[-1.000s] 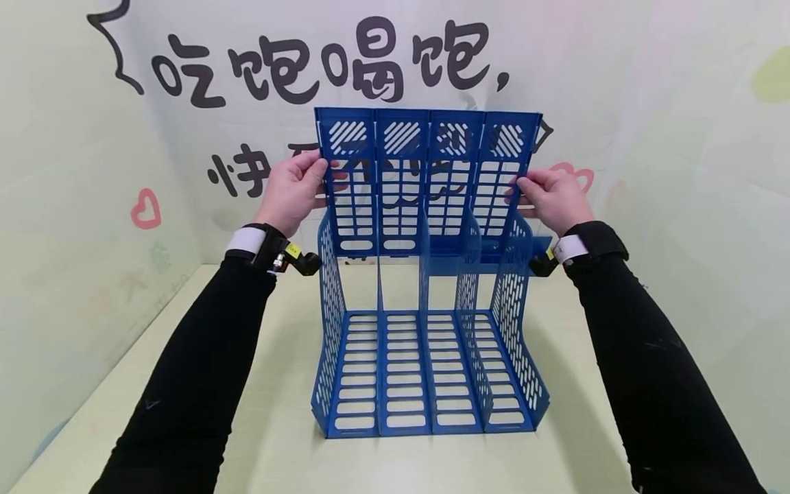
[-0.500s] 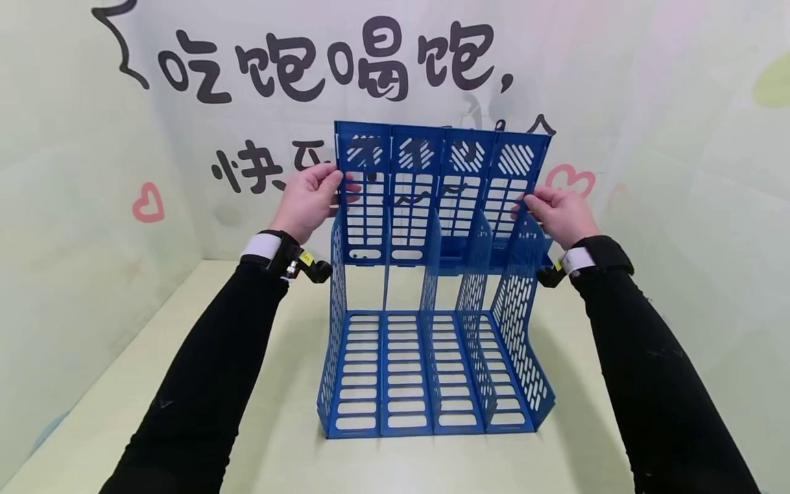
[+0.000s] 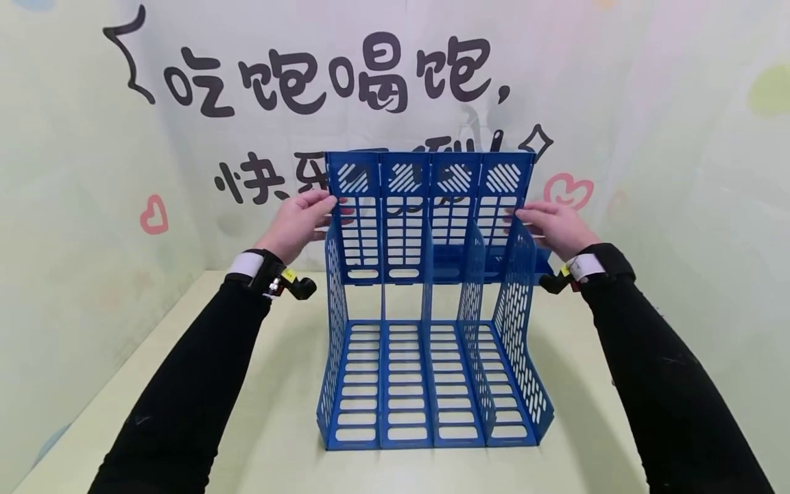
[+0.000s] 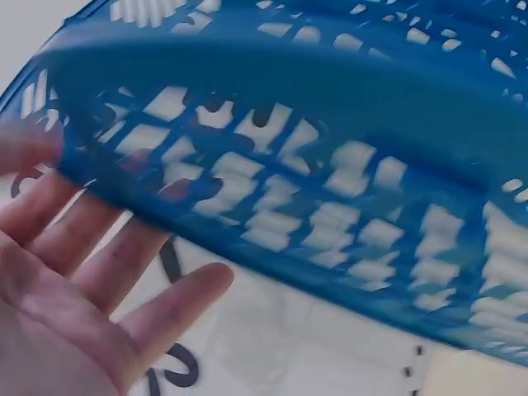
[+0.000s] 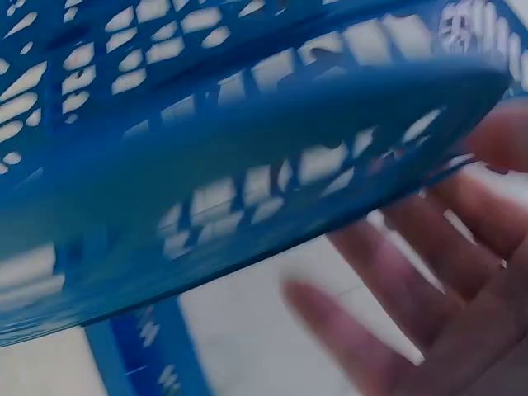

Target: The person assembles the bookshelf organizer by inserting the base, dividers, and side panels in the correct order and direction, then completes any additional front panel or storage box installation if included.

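Note:
A blue plastic file rack (image 3: 426, 384) stands upright on the table, its base slotted and its dividers perforated. Across its rear, in the head view, is a lattice back panel (image 3: 430, 175) that reaches above the dividers. My left hand (image 3: 297, 223) pinches the panel's left edge, thumb in front and fingers behind. At the opposite edge my right hand (image 3: 558, 226) holds it the same way. Both wrist views show fingers spread behind blue lattice: the left hand (image 4: 74, 289) beside a curved side wall (image 4: 272, 74), the right hand (image 5: 445, 272) likewise.
Behind the rack's right side lies another blue piece (image 3: 543, 264), mostly hidden. The pale table (image 3: 278, 412) runs back to a white printed wall (image 3: 395, 123) with large black characters. Side walls (image 3: 80, 274) rise at left and right.
The back panel has come down along the rack's rear, both hands lowering with it. It was tilted half a second ago and is now nearly level. The head view has also shifted slightly.

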Motion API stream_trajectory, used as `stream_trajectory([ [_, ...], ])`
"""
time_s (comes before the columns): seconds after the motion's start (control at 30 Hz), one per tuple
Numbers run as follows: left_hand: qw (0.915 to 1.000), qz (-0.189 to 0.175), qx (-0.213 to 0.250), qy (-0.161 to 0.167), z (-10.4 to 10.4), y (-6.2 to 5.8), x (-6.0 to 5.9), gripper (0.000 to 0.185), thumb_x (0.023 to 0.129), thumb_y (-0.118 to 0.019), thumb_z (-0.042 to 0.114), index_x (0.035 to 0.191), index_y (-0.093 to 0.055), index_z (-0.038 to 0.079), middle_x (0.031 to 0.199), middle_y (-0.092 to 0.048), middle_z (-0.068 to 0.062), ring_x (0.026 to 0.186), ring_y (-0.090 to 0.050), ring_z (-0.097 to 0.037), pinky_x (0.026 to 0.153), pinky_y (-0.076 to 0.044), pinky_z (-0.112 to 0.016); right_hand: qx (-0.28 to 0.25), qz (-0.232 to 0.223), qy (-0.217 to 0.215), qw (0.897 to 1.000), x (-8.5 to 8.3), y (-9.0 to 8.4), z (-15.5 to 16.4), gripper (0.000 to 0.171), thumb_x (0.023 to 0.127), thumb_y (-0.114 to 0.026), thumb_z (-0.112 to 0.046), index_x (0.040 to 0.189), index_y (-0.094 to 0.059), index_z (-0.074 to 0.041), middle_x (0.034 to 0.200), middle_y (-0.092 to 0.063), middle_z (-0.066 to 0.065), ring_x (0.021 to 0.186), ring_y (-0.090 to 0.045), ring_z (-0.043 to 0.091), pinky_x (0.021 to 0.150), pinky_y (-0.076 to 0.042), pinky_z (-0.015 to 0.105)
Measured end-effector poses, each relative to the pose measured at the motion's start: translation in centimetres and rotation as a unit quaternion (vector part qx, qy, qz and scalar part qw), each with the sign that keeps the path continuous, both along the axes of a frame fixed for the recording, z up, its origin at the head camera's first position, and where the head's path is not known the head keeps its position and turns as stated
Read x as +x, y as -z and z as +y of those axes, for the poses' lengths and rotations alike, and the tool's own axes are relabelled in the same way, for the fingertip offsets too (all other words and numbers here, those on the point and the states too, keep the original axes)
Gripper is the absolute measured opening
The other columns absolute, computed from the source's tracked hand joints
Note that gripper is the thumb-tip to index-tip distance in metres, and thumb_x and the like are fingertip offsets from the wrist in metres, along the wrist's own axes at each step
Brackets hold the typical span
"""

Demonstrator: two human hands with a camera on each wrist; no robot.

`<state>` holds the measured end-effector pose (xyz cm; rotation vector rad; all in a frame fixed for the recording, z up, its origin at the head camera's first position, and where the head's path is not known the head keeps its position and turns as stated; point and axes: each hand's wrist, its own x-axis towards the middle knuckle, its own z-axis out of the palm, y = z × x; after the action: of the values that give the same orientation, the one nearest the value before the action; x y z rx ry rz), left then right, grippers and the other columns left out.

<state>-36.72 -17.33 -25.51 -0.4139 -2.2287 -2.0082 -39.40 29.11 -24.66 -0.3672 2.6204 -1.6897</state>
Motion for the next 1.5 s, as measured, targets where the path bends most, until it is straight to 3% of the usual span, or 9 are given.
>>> stream_trajectory([
  [0.1,0.9993,-0.012,0.022,0.026,0.3,-1.8,0.0,0.052,0.116,-0.050,0.050,0.149,-0.058,0.011,0.133,-0.076,-0.003,0.121,-0.072,-0.024,0.105,-0.059,-0.039,-0.077,-0.019,-0.004,0.997,0.0,-1.9,-0.1,0.053,0.114,-0.053,-0.053,0.147,-0.059,-0.013,0.118,-0.076,-0.015,0.109,-0.072,0.008,0.089,-0.062,0.026],
  [0.2,0.9984,-0.013,0.047,0.029,1.1,-3.8,-0.3,0.063,0.114,-0.044,0.063,0.148,-0.057,0.012,0.135,-0.071,-0.012,0.119,-0.072,-0.028,0.114,-0.052,-0.054,-0.113,-0.016,0.013,0.993,-0.1,-4.3,-0.8,0.073,0.109,-0.049,-0.070,0.153,-0.053,-0.012,0.126,-0.074,-0.001,0.108,-0.074,0.018,0.085,-0.067,0.032],
  [0.37,0.9970,-0.050,0.044,-0.038,2.6,-5.4,-1.0,0.055,0.115,-0.043,0.060,0.130,-0.064,0.012,0.109,-0.077,-0.008,0.097,-0.077,-0.022,0.118,-0.049,-0.060,-0.053,-0.042,0.059,0.996,-0.7,-6.2,-1.9,0.093,0.101,-0.041,-0.085,0.156,-0.051,-0.011,0.126,-0.073,0.003,0.107,-0.077,0.022,0.083,-0.069,0.038],
  [0.47,0.9956,-0.066,0.036,-0.055,3.0,-5.5,-1.0,0.053,0.115,-0.043,0.057,0.124,-0.066,0.011,0.104,-0.076,-0.007,0.098,-0.075,-0.023,0.120,-0.046,-0.063,-0.030,-0.062,0.060,0.996,-0.7,-6.4,-2.1,0.093,0.102,-0.039,-0.085,0.156,-0.051,-0.010,0.129,-0.073,0.006,0.106,-0.079,0.022,0.086,-0.069,0.040],
  [0.73,0.9946,-0.100,0.011,-0.026,2.9,-5.6,-0.5,0.063,0.112,-0.036,0.068,0.129,-0.062,0.012,0.131,-0.065,-0.010,0.136,-0.061,-0.038,0.126,-0.032,-0.075,-0.020,-0.099,0.017,0.995,-0.6,-6.8,-2.1,0.097,0.104,-0.033,-0.085,0.167,-0.037,-0.011,0.158,-0.058,0.019,0.110,-0.079,0.021,0.106,-0.063,0.044],
  [0.87,0.9952,-0.095,0.004,-0.022,3.6,-5.6,-0.5,0.062,0.111,-0.037,0.068,0.127,-0.063,0.015,0.140,-0.064,-0.012,0.138,-0.061,-0.039,0.125,-0.035,-0.075,-0.034,-0.108,0.014,0.993,-0.4,-6.3,-1.5,0.094,0.106,-0.032,-0.082,0.168,-0.036,-0.010,0.143,-0.070,0.010,0.110,-0.079,0.020,0.112,-0.060,0.046],
  [1.03,0.9941,-0.101,-0.005,-0.040,4.1,-5.2,-0.2,0.061,0.111,-0.037,0.068,0.126,-0.063,0.015,0.143,-0.064,-0.014,0.139,-0.062,-0.039,0.123,-0.039,-0.073,-0.052,-0.113,0.015,0.992,-0.3,-5.5,-1.2,0.094,0.106,-0.034,-0.081,0.166,-0.037,-0.008,0.118,-0.079,-0.001,0.108,-0.081,0.020,0.105,-0.064,0.042],
  [1.27,0.9936,-0.106,-0.008,-0.038,3.8,-4.8,-0.2,0.065,0.110,-0.036,0.071,0.136,-0.060,0.017,0.153,-0.061,-0.018,0.137,-0.064,-0.040,0.123,-0.040,-0.073,-0.057,-0.114,0.014,0.992,-0.3,-5.3,-1.4,0.095,0.106,-0.035,-0.081,0.167,-0.037,-0.007,0.119,-0.079,0.002,0.110,-0.081,0.021,0.096,-0.067,0.038],
  [1.5,0.9931,-0.111,-0.014,-0.035,3.9,-4.7,-0.3,0.068,0.109,-0.035,0.074,0.141,-0.059,0.018,0.152,-0.061,-0.016,0.138,-0.062,-0.039,0.122,-0.041,-0.071,-0.064,-0.126,0.023,0.990,-0.3,-5.1,-1.3,0.093,0.107,-0.035,-0.080,0.166,-0.040,-0.008,0.113,-0.081,-0.001,0.111,-0.080,0.022,0.098,-0.066,0.039],
])
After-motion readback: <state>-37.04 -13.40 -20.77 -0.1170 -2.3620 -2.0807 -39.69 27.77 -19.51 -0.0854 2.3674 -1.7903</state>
